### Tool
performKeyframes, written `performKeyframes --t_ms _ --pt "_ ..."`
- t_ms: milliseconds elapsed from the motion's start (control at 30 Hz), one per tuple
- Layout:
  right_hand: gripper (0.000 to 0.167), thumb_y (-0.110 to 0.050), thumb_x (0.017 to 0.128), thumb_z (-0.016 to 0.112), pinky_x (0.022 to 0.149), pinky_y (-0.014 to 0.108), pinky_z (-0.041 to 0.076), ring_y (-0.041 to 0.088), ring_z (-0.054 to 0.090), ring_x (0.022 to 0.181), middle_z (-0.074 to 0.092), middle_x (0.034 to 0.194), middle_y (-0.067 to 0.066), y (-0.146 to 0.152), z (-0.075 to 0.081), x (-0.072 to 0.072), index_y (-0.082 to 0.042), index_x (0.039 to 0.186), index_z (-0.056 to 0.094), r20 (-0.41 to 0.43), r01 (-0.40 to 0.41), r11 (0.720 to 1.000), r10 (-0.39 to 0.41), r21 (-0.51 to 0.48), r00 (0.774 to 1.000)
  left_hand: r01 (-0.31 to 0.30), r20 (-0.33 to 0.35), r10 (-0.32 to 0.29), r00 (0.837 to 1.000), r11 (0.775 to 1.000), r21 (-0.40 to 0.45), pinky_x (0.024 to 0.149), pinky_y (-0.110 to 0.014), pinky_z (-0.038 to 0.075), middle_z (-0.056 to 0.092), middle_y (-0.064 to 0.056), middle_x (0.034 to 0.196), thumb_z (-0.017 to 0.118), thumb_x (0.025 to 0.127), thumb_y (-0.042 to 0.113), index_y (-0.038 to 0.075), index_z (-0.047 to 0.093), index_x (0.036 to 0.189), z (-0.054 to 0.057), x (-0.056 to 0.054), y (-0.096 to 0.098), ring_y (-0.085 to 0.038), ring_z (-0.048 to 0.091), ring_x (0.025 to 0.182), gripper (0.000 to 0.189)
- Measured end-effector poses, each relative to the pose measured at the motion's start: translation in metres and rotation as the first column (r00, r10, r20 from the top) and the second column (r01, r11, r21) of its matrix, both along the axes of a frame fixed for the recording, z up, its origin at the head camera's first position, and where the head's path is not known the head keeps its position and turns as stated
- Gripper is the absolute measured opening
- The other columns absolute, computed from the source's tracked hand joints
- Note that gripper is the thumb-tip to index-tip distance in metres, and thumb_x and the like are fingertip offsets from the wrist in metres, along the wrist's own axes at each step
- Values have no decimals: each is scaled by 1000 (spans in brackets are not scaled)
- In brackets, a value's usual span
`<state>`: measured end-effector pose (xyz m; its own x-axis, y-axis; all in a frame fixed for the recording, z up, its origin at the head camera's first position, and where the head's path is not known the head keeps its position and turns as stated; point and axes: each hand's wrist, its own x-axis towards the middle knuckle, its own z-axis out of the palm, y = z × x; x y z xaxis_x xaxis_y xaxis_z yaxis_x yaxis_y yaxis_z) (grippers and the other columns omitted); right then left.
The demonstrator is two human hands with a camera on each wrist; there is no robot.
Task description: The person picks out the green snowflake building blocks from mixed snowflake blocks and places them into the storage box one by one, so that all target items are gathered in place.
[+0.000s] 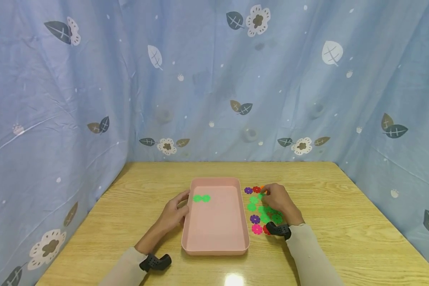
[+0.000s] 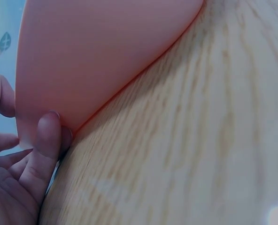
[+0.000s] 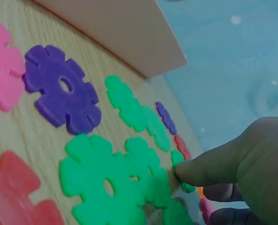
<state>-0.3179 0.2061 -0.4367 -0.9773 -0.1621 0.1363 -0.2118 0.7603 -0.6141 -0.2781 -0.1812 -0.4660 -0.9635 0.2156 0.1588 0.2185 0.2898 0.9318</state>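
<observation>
A pink tray [image 1: 216, 222] lies flat on the table, with two green flower-shaped interlocking discs [image 1: 201, 198] side by side inside it. My left hand [image 1: 171, 212] holds the tray's left side; the left wrist view shows the thumb [image 2: 48, 131] against the outer wall and a finger at the rim. To the right of the tray, my right hand [image 1: 278, 197] is over a spread of loose discs. Its thumb [image 3: 200, 168] presses on a small green disc [image 3: 178, 161], the fingers curled behind it. Purple discs [image 3: 64, 89] and green discs [image 3: 106, 180] lie close by.
Pink [image 1: 257, 229], red [image 1: 256, 189] and orange discs lie at the ends of the spread, partly under the right hand and wrist. Both wrists wear black straps [image 1: 156, 262]. A blue patterned curtain [image 1: 214, 79] hangs behind the wooden table [image 1: 146, 178].
</observation>
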Motion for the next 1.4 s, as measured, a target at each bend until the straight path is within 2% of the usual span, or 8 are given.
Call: performKeyframes --t_ms 233,400,500,733,900,1100,1267,1400 --pt "30 -4 87 67 74 44 53 28 58 86 67 103 18 1 -2 -2 7 114 70 26 8 1000 -9 23 1000 18 2 -18 1000 1000 25 51 -28 48 46 -24 151 52 95 5 9 37 158 2 0 0 -29 67 94 65" --pt "27 -5 87 71 80 48 54 30 61 91 66 104 19 1 -3 -2 7 110 68 32 13 1000 -14 16 999 19 9 -19 1000 999 34 53 -29 48 46 -23 151 52 95 5 9 37 158 2 1 0 -31 66 95 65" --pt "26 -5 86 73 81 47 53 31 59 92 65 104 18 0 -3 -3 5 109 65 41 26 1000 -26 -6 999 15 15 -16 1000 999 31 52 -29 48 46 -24 151 52 94 5 9 37 158 1 0 -1 -28 66 94 66" --pt "20 5 82 64 67 37 48 26 54 79 62 92 13 -1 2 -6 1 102 64 13 18 998 -18 -53 1000 25 37 -26 999 999 37 48 -27 48 45 -21 152 49 95 5 9 34 159 0 -2 -2 -22 64 65 66" --pt "15 3 88 62 63 34 45 23 51 72 59 84 11 -3 10 -5 0 102 65 -32 -2 997 0 -82 999 35 31 -36 999 999 33 48 -27 47 44 -22 152 50 95 6 10 33 159 1 -1 -3 -21 63 66 66" --pt "15 0 89 63 71 37 50 25 57 83 63 93 11 -9 20 -5 0 104 66 -66 -17 989 7 -145 998 49 43 -52 998 997 54 47 -28 48 44 -22 152 50 95 5 10 33 159 -1 -1 -3 -24 64 66 67" --pt "14 0 88 66 69 33 51 25 60 83 65 93 11 -25 26 -7 -1 103 68 -98 -27 971 4 -236 995 22 21 -22 1000 999 26 46 -27 45 47 -21 151 50 95 6 10 36 158 -1 -2 -3 -24 66 78 65" --pt "14 -1 88 67 72 36 53 24 61 82 66 93 10 -39 30 -10 -2 103 69 -131 -54 968 22 -246 991 11 18 -12 1000 1000 23 45 -26 43 47 -21 151 50 94 6 10 36 158 -1 -2 -4 -25 67 81 65"
